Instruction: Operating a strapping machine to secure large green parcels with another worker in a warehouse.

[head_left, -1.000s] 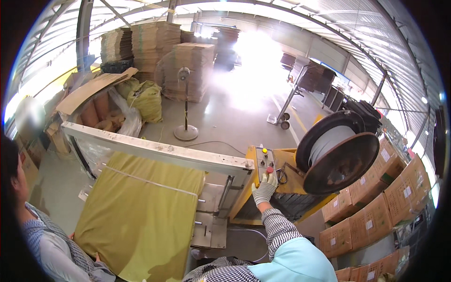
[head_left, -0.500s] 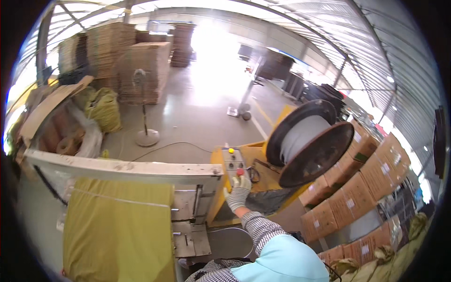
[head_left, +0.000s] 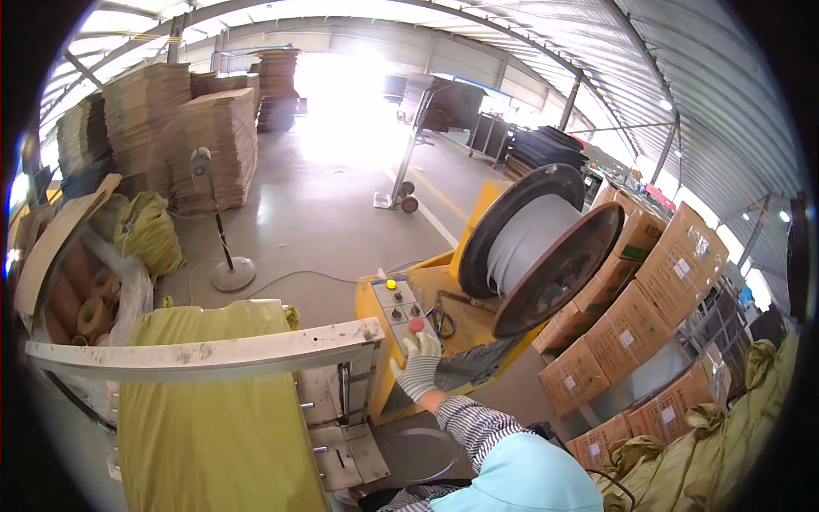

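Note:
My right hand [head_left: 417, 367], in a striped knit glove, rests on the grey control panel [head_left: 403, 309] with its fingertips just below a red push button [head_left: 415, 325]. Its fingers are stretched and slightly apart; whether they touch the button is unclear. A patterned cuff and light blue sleeve cover that arm. The panel sits on a yellow machine [head_left: 375, 375]. To its left, a pale metal beam [head_left: 205, 352] crosses above a large bundle [head_left: 213, 444] in yellow-green cloth, whose far end shows beyond it. My left hand is out of the picture.
A big reel [head_left: 542, 247] of grey-white strapping stands right of the panel. Beyond it are brown cartons [head_left: 631, 337] and yellow-green sacks [head_left: 682, 469]. A standing fan [head_left: 223, 222], cardboard stacks [head_left: 141, 119] and a hand truck [head_left: 405, 166] stand farther off. A cable crosses the floor.
The view has shifted. The pale beam sits lower against the bundle, whose far end now shows beyond it. My right hand stays by the red button.

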Demonstrator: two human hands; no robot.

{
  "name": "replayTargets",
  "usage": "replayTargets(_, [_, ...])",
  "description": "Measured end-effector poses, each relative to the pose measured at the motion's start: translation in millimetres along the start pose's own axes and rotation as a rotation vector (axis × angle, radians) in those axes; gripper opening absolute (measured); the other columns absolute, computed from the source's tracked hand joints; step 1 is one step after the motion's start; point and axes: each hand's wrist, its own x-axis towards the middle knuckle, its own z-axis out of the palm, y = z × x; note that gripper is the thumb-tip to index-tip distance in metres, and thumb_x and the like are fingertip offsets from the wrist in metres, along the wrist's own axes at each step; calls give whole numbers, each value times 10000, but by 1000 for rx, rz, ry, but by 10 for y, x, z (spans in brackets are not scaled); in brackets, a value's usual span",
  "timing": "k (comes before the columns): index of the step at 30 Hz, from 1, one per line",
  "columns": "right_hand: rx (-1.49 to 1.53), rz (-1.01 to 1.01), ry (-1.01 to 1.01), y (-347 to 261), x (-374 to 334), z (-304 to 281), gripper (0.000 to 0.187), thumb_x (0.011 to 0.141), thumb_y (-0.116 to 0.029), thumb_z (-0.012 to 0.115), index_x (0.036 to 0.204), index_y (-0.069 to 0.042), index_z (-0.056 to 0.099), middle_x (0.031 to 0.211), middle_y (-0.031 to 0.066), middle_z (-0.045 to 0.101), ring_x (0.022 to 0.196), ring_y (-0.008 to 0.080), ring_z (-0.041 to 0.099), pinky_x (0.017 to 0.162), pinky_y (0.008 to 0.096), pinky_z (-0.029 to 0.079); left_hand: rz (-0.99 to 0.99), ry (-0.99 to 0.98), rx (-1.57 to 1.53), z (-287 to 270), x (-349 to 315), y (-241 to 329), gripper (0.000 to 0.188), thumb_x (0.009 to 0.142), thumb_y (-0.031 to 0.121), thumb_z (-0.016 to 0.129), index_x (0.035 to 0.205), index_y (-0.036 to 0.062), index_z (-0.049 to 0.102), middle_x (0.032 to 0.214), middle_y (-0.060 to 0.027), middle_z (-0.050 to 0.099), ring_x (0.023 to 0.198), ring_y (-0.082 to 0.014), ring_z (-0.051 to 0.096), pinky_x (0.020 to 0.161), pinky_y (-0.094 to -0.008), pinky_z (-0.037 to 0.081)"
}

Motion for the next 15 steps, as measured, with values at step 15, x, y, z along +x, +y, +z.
replayTargets(15, [81, 16, -82, -166, 127, -404, 652, 588, -183, 721, 1195, -58, 517, 1251, 225, 451, 1241, 428, 362, 1031, 540, 278, 124, -245, 154, -13, 276, 38, 478, 993, 225, 336, 1440, 79, 248, 1471, -160, 311, 1346, -344, 308, 1117, -445, 243])
